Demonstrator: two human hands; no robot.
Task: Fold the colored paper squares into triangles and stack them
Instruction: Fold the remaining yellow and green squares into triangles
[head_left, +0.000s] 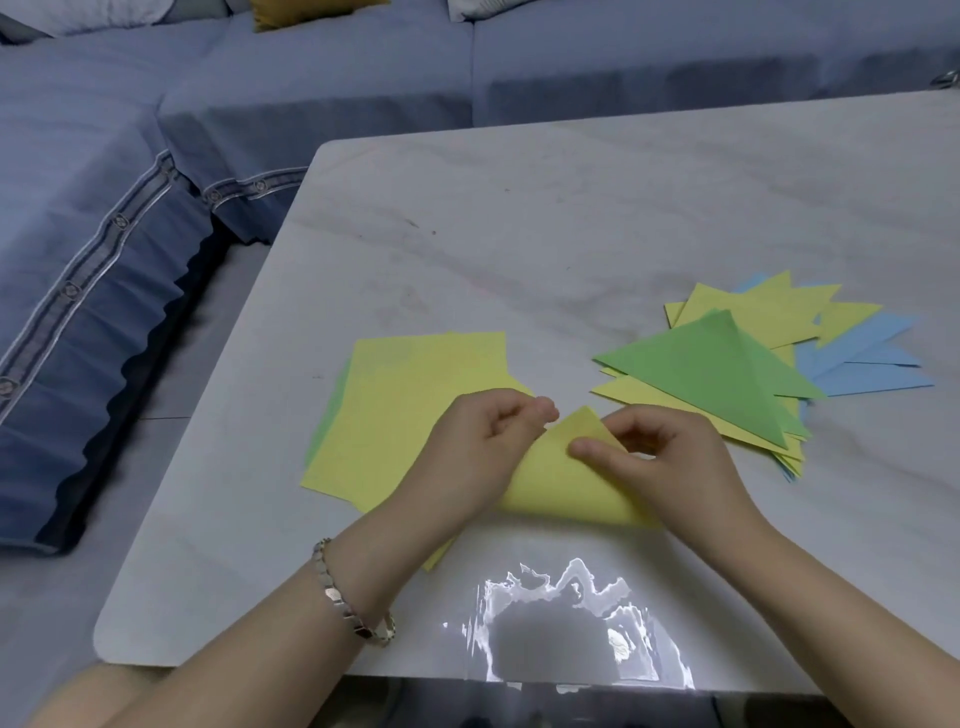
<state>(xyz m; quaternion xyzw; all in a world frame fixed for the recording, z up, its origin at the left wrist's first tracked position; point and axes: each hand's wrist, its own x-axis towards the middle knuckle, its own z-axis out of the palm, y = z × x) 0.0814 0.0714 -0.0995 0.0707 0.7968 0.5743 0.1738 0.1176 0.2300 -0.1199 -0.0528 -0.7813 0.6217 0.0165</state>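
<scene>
A yellow paper square (563, 480) is doubled over into a loose triangle near the table's front, its fold edge rounded toward me and its corners meeting at the top. My left hand (480, 447) pinches its left side near the tip. My right hand (660, 457) presses thumb and fingers on the top corner. To the left lies a pile of flat squares (410, 395), yellow on top with green edges peeking out. To the right sits a fanned stack of folded triangles (727, 374), green on top, yellow and blue beneath.
The white marble table (519, 234) has a rounded front left corner and a bright glare patch (566, 623) near its front edge. A blue sofa (130, 208) runs along the left and behind the table. A metal bracelet (353, 597) is on the left wrist.
</scene>
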